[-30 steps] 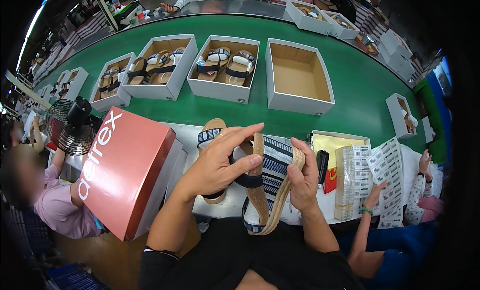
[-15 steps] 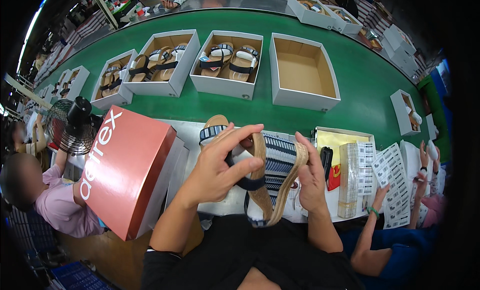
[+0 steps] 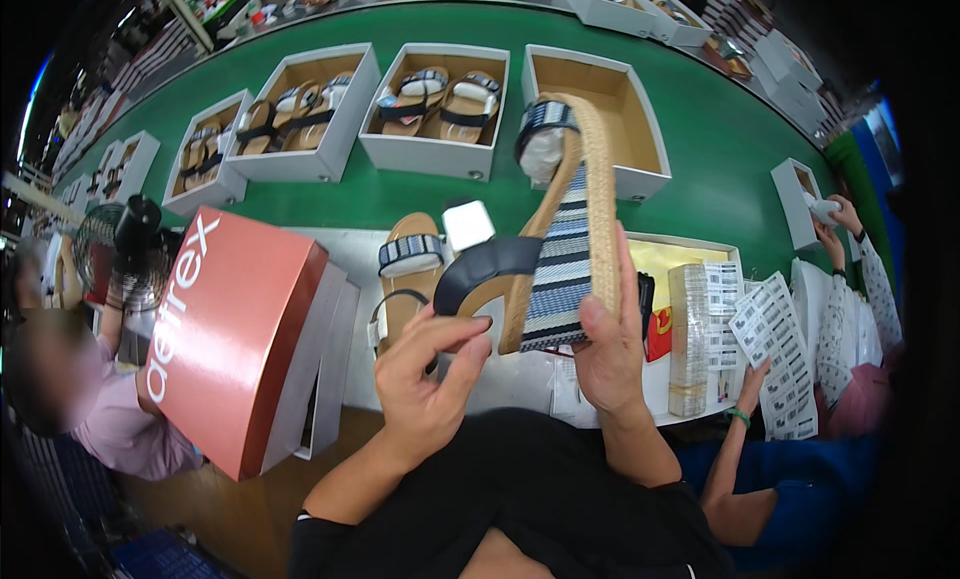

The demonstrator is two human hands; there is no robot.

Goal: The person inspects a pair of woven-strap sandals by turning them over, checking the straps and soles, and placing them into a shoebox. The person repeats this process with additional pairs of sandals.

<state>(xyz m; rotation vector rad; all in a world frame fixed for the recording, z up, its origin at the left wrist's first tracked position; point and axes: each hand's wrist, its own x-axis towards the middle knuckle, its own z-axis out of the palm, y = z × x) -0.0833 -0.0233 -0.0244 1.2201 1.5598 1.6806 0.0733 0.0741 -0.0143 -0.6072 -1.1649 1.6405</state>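
Note:
Raised in front of me is a wedge sandal [image 3: 567,269] with a blue, white and black striped wedge, a rope-like sole edge and a dark strap. Its toe points away and up, with white stuffing under the striped toe band. My right hand [image 3: 612,364] grips the wedge at its heel end. My left hand [image 3: 430,379] is curled beside the dark strap, thumb and forefinger close together; what they hold, if anything, is hidden. A white blocky piece [image 3: 468,225] shows by the strap. The matching sandal [image 3: 410,259] lies on the pale worktop behind my left hand.
Open boxes with sandals [image 3: 425,159] line the green surface [image 3: 420,211]; an empty open box [image 3: 650,144] stands behind the raised sandal. Left are a copper-lidded box [image 3: 240,329], a fan [image 3: 130,249] and a person. Right are a tray [image 3: 735,247], label sheets [image 3: 780,349] and co-workers' hands.
The sandal has been turned from toe down to toe up and lifted farther out. My left hand has left the sole and dropped to the strap; my right hand still holds the wedge.

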